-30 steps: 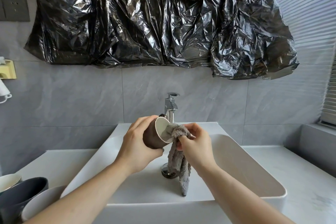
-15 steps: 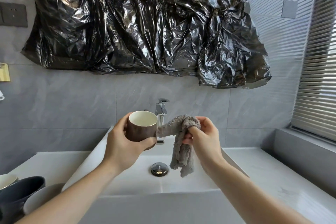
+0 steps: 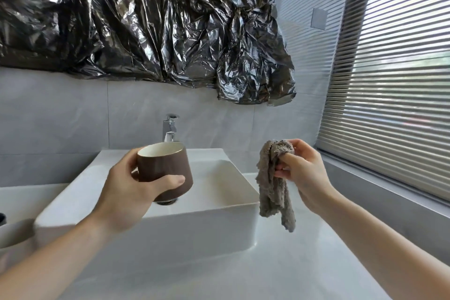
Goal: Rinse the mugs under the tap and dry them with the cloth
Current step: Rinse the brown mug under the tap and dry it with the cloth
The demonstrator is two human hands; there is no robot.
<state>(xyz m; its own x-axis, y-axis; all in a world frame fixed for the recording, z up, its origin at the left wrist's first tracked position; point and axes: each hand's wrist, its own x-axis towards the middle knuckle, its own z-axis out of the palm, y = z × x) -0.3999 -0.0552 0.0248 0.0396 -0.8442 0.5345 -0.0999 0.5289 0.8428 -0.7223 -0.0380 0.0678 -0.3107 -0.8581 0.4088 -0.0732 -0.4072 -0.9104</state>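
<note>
Currently the left hand (image 3: 126,192) grips a brown mug (image 3: 165,170) with a cream inside, fingers curled round its far side, thumb pressed across the near wall low down. Mug is roughly upright, mouth pointing up and slightly toward the camera; long axis near vertical, top tipped a little left. No handle visible from this side. It is held in the air over the front half of the white basin (image 3: 151,226), in front of the chrome tap (image 3: 170,128), hiding most of the drain (image 3: 168,201). The mug sits to the upper right of the palm, between fingers and thumb.

The right hand (image 3: 302,173) pinches a grey-brown cloth (image 3: 274,182), bunched at the fingertips, the rest hanging straight down, long axis vertical. The cloth is left of the hand, in the air just past the basin's right front corner, above the countertop (image 3: 304,263). Cloth and mug are well apart, not touching.

At the counter's left edge, a pale mug (image 3: 12,235) with a dark one (image 3: 2,218) just behind it, both cut off by the frame. Crinkled black plastic sheet (image 3: 146,22) on the wall above the tap. Window blinds (image 3: 394,80) at right.
</note>
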